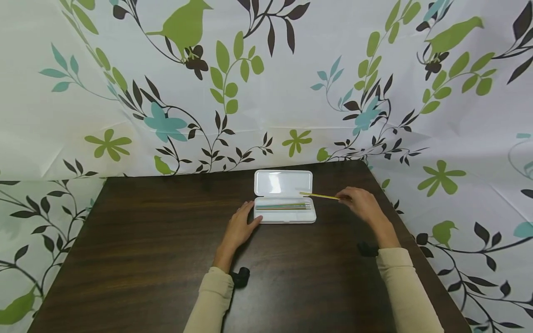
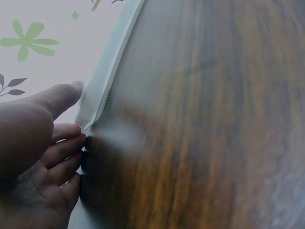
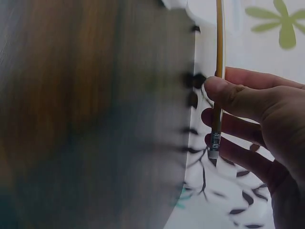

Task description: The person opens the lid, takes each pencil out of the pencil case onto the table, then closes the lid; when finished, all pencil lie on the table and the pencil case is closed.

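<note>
A white pencil case (image 1: 287, 217) lies on the table with its lid (image 1: 287, 182) tipped back, and several pencils (image 1: 283, 206) lie side by side inside. My left hand (image 1: 239, 226) rests at the case's left end, thumb at the near corner and fingers along the side; the left wrist view shows the thumb (image 2: 66, 98) against the case's edge. Between thumb and fingers, my right hand (image 1: 360, 203) pinches a yellow pencil (image 1: 320, 196). Its far end reaches over the case's right part near the hinge. In the right wrist view the pencil's eraser end (image 3: 214, 151) points toward the palm side.
The dark brown wooden table (image 1: 166, 240) stands against a white cloth (image 1: 283, 101) printed with leaves, birds and flowers. Its back edge runs just behind the lid. A small black device (image 1: 240, 277) is strapped at the left wrist.
</note>
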{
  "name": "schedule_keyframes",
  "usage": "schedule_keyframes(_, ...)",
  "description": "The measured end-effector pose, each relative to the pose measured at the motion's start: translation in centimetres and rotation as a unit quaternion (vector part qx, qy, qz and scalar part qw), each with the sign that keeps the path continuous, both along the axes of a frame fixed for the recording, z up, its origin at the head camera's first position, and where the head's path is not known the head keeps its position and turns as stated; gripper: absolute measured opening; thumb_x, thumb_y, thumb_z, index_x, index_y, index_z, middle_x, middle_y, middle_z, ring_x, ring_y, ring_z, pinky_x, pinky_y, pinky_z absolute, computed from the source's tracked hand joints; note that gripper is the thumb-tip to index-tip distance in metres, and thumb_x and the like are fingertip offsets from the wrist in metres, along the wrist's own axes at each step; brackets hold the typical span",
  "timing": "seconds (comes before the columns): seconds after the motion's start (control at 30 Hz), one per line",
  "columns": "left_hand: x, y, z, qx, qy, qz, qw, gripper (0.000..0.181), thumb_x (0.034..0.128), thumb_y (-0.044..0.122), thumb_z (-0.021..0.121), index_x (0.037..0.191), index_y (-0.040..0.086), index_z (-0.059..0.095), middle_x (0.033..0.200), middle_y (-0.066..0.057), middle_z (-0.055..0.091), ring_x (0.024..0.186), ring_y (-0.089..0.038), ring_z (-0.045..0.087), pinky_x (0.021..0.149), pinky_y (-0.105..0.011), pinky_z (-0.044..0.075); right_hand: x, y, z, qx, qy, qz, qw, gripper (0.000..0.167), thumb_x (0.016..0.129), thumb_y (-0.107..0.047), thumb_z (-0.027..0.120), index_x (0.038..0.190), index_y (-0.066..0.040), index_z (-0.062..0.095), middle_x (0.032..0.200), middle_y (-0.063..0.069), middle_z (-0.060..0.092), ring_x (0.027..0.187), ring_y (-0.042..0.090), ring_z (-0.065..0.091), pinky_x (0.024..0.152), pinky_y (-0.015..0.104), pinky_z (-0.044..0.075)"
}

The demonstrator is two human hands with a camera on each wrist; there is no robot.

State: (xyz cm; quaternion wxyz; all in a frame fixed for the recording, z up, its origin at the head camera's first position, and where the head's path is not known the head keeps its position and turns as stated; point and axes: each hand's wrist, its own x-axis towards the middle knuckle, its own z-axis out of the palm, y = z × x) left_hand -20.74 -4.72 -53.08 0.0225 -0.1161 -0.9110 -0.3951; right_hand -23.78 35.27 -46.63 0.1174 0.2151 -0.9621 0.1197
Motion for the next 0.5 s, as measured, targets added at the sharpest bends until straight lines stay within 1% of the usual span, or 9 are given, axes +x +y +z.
schedule_keyframes(0.27, 0.1, 0.1, 0.0, 0.0, -0.005, 0.006, 1.0, 0.062, 0.0935, 0.034, 0.067, 0.143, 0.002, 0.048, 0.147, -0.021, 0.043, 0.138, -0.034, 0.036, 0.108, -0.055, 0.031, 1.0, 3.8, -0.2, -0.012, 0.014, -0.018, 0.9997, 0.014, 0.082, -0.006, 0.078, 0.096, -0.009, 0.075, 0.085, 0.0, 0.069, 0.075, 0.022, 0.066, 0.065, 0.046, 0.052)
schedule_keyframes(0.5, 0.1, 0.1, 0.0, 0.0, -0.003, 0.004, 1.0, 0.062, 0.0935, 0.033, 0.067, 0.143, 0.002, 0.048, 0.147, -0.022, 0.043, 0.138, -0.035, 0.037, 0.108, -0.055, 0.031, 1.5, 5.3, -0.3, -0.018, 0.019, -0.009, 0.9996, 0.014, 0.08, -0.002, 0.079, 0.093, -0.006, 0.075, 0.084, 0.003, 0.07, 0.074, 0.023, 0.067, 0.065, 0.045, 0.052)
